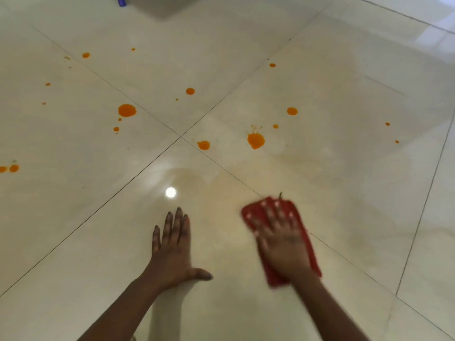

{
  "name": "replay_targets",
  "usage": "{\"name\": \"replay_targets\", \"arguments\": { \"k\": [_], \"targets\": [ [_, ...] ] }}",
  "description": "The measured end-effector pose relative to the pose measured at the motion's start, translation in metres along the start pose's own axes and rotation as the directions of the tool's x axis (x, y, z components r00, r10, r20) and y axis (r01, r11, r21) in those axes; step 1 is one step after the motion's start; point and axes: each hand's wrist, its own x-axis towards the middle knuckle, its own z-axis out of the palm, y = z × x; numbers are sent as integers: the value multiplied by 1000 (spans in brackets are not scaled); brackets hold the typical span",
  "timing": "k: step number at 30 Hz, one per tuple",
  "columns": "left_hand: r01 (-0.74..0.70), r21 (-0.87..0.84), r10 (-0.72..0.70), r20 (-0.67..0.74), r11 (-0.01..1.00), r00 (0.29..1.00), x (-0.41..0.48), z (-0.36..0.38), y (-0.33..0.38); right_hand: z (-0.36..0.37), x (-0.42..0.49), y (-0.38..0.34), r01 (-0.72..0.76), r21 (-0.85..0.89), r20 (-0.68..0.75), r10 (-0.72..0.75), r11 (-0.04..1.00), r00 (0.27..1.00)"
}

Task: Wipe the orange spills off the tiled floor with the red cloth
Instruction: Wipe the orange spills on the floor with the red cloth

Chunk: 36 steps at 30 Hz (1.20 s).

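Left hand (pixel 172 252) lies flat, palm down, fingers together and extended toward 12 o'clock, thumb splayed out toward 3 o'clock; its bare forearm runs back toward 7 o'clock and out of view at the bottom edge. Right hand (pixel 283 238) sits at 3 o'clock of the left, well apart from it, also palm down with fingers spread and pointing toward 11 o'clock, motion-blurred. Right forearm, bare, runs back toward 5 o'clock to the bottom edge.
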Motion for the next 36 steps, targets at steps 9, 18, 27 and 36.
{"name": "replay_targets", "arguments": {
  "k": [9,18,27,36],
  "targets": [
    [-6,1,6,-53,1000,999,-18,1,8,15,39,-101,235,-2,52,-234,972,971],
    [-125,104,117,77,987,990,-18,25,37,-12,18,25,-310,5,-8,310,951,951],
    [-65,117,60,45,991,997,-39,29,31,-4,-75,25,-67,1,-5,67,998,998],
    [178,156,-194,95,972,976,-84,12,-6,0,-19,-77,328,73,191,-336,942,922]
  ]
}}
